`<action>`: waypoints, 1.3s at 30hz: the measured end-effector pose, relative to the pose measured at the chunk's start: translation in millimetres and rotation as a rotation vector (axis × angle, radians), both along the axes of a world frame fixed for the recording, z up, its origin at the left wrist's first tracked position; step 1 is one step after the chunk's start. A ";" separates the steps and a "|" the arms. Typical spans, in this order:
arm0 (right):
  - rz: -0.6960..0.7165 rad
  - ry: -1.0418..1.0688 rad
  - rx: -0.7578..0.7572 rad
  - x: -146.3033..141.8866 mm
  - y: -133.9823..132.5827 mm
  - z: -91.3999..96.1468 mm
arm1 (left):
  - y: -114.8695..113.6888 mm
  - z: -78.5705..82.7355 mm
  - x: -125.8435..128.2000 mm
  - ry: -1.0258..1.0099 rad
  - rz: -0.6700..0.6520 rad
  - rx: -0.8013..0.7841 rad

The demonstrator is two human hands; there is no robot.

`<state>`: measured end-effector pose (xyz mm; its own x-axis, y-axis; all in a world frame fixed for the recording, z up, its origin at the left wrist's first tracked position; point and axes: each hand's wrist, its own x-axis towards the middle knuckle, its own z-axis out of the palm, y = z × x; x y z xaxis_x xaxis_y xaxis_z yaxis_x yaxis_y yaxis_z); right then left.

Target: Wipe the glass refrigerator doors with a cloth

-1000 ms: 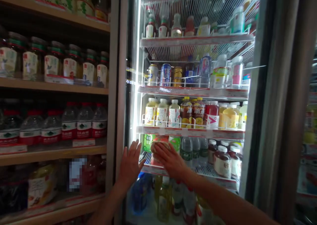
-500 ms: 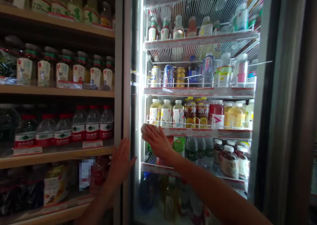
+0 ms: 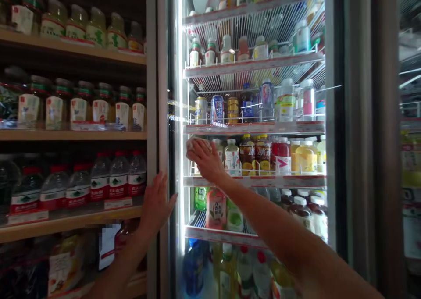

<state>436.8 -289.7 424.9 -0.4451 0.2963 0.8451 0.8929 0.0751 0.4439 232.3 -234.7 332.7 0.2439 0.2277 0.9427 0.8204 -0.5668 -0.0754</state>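
Observation:
My right hand [image 3: 206,159] presses a pale cloth [image 3: 193,141] flat against the glass door [image 3: 332,115] of a lit drinks fridge, level with the shelf of yellow and orange juice bottles [image 3: 247,153]. Its fingers are closed over the cloth. With fingers spread, my left hand [image 3: 155,203] lies flat on the grey fridge frame [image 3: 152,93] at the door's left edge, holding nothing. Behind the glass, a pink carton [image 3: 215,209] and green bottles stand on the shelf below my right wrist.
Wooden shelves [image 3: 72,135] to the left carry rows of labelled jars and water bottles [image 3: 98,180] with red caps. Inside the fridge, cans [image 3: 217,108] and bottles fill several wire shelves. A dark door post [image 3: 362,137] and another cooler stand at the right.
My right hand has slid the cloth upward over the glass, from the lower shelf to the juice shelf. My left hand has stayed flat on the frame. The view has tilted up.

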 end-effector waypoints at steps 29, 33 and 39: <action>-0.248 0.061 0.174 171.5 -126.5 -8.6 | -53.1 92.0 161.4 0.126 -0.243 0.287; -0.269 0.125 0.225 193.8 -143.6 -15.4 | -65.0 97.2 188.8 0.117 -0.261 0.316; -0.358 0.258 0.349 229.5 -164.3 -13.4 | -81.8 88.4 226.6 0.160 -0.285 0.332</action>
<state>666.2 -453.9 411.5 -0.1338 0.0739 0.9882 0.9187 -0.3646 0.1517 459.0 -316.5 421.1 0.4010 -0.1768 0.8988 0.5988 -0.6919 -0.4033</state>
